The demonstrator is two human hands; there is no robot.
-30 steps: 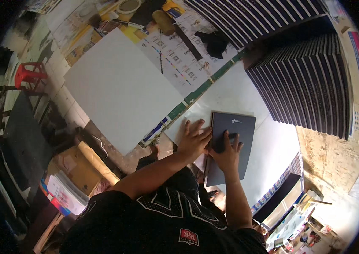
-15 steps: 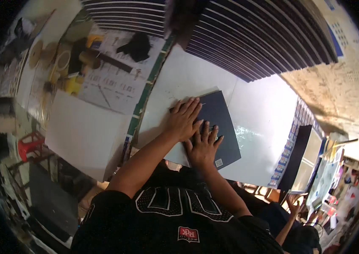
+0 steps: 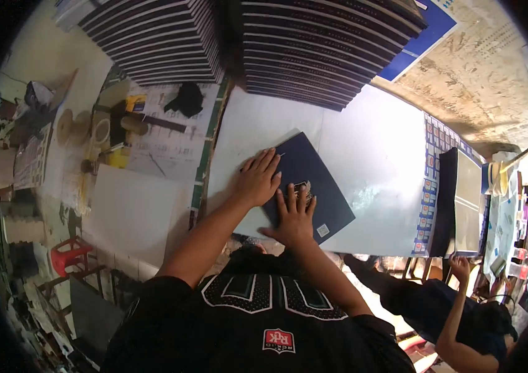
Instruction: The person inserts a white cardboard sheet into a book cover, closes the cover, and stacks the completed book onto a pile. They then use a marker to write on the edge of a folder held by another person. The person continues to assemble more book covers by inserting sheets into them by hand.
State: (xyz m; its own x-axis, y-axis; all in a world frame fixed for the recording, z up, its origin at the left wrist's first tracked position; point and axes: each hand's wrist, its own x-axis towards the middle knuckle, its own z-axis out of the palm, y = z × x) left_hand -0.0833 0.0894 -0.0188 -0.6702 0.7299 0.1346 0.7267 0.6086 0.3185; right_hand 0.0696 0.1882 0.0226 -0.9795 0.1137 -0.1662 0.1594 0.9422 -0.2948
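One navy-covered book point(image 3: 323, 186) lies on the white tabletop point(image 3: 376, 149), already closed. Left hand point(image 3: 258, 179) flat along its edge, right hand point(image 3: 295, 219) spread on top, neither gripping. Can't tell what's left, or whether the stacked books point(image 3: 310, 56) are finished.

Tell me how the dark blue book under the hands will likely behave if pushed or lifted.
The dark blue book will probably feel fairly stiff, since its cover lies flat with straight edges. Pushed, it may slide readily, as the white tabletop looks smooth and shiny. It seems unlikely to tip or roll, being low and broad.
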